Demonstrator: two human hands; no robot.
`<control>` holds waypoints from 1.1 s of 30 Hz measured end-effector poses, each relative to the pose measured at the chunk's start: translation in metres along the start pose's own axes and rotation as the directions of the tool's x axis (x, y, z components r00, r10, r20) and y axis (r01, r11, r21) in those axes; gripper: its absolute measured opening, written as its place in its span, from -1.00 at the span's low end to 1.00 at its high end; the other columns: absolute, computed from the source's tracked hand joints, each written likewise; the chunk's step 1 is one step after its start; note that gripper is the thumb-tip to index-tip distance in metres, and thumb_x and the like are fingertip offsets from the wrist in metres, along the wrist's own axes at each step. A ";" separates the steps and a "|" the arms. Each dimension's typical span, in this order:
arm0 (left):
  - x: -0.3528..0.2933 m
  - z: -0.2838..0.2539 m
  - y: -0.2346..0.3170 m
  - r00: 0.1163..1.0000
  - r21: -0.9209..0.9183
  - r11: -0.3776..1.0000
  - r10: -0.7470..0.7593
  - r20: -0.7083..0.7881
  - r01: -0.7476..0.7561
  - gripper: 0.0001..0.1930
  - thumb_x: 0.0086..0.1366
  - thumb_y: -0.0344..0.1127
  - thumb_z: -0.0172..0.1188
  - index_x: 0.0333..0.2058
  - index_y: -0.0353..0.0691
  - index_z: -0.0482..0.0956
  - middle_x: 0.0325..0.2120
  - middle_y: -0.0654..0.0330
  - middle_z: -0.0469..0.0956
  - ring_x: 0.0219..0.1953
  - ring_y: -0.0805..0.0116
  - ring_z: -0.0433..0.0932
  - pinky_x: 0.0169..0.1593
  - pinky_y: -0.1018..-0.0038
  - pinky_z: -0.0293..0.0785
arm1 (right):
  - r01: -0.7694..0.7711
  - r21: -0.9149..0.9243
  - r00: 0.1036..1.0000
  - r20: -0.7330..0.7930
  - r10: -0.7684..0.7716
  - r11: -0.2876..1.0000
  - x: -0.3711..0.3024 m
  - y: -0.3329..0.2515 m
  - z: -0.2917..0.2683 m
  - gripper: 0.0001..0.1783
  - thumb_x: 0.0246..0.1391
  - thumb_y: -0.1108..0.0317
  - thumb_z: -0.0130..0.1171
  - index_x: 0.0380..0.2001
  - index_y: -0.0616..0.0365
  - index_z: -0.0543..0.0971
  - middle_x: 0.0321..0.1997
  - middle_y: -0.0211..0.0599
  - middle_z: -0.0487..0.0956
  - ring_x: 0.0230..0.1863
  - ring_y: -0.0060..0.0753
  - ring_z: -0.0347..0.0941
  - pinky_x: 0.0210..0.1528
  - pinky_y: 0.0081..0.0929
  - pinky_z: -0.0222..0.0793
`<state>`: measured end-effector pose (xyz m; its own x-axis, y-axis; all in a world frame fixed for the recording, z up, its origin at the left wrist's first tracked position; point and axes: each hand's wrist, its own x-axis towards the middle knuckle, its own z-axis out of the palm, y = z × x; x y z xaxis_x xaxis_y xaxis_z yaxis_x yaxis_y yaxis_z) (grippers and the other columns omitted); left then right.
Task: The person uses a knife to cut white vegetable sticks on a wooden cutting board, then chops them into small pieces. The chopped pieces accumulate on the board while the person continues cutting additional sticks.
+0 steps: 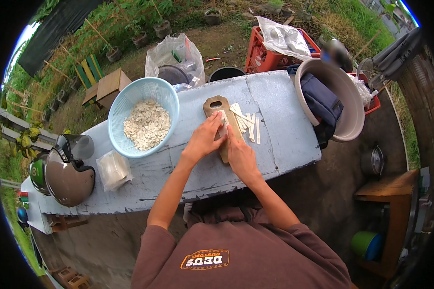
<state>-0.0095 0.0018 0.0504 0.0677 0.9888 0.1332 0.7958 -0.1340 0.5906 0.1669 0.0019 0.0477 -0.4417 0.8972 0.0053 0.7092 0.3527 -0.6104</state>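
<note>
A wooden cutting board (216,104) with a handle slot lies lengthwise on the table in front of me. On it is a pale strip (224,120), partly covered by my fingers. My left hand (205,138) presses the strip down, fingers forward and thumb tucked in beside it. Close against it on the right, my right hand (242,155) is closed, its index finger pointing along the board; what it grips is hidden beneath the fingers. Several loose pale strips (246,120) lie just right of the board. Left of my hands, a light blue plastic colander (117,123) contains many small pale pieces (147,126).
The table (197,174) has worn grey-blue paint. A clear plastic packet (114,170) and a brown helmet (72,176) sit at left. At the right end, a big tilted basin (353,115) holds a dark bag (321,98). Beyond the table stand a red crate (260,54) and a plastic bag (193,53).
</note>
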 end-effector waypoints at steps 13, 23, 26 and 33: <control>-0.002 0.014 0.002 0.998 0.051 0.998 -0.018 -0.068 0.022 -0.25 0.33 -0.08 0.31 0.35 -0.41 0.31 0.32 -0.17 0.37 0.37 -0.04 0.36 0.38 0.22 0.35 | 0.010 -0.020 1.000 -0.029 -0.010 1.000 -0.013 0.004 0.001 -0.31 0.32 0.38 0.03 0.49 -0.07 0.23 -0.29 0.22 0.63 -0.30 0.35 0.61 -0.18 0.17 0.53; -0.005 0.015 0.000 0.998 0.011 1.000 -0.025 -0.057 0.025 -0.20 0.29 -0.14 0.32 0.39 -0.39 0.23 0.34 -0.19 0.34 0.38 -0.07 0.34 0.39 0.19 0.34 | -0.031 -0.069 0.999 0.020 0.032 0.997 -0.033 0.002 -0.005 -0.30 0.32 0.39 0.02 0.51 -0.10 0.22 -0.34 0.15 0.59 -0.32 0.32 0.60 -0.19 0.17 0.50; -0.005 0.017 -0.001 0.998 0.011 1.000 -0.004 -0.061 0.005 -0.20 0.29 -0.16 0.31 0.39 -0.38 0.22 0.33 -0.17 0.36 0.40 -0.06 0.32 0.40 0.18 0.33 | -0.036 -0.090 0.997 0.064 0.042 0.995 -0.040 -0.003 -0.011 -0.21 0.20 0.48 0.03 0.51 -0.01 0.19 -0.31 0.14 0.61 -0.27 0.30 0.63 -0.19 0.12 0.54; -0.004 0.016 -0.001 0.999 -0.009 1.000 -0.013 -0.044 0.013 -0.20 0.30 -0.17 0.30 0.42 -0.32 0.18 0.33 -0.17 0.35 0.45 -0.04 0.24 0.37 0.21 0.35 | -0.038 -0.097 0.998 0.043 0.043 0.995 -0.062 0.004 -0.009 -0.24 0.24 0.45 0.05 0.51 -0.03 0.20 -0.35 0.13 0.59 -0.33 0.30 0.61 -0.23 0.15 0.52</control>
<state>-0.0006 -0.0006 0.0365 0.0308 0.9865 0.1606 0.7913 -0.1222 0.5991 0.2017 -0.0498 0.0524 -0.4342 0.8992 -0.0547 0.7753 0.3421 -0.5309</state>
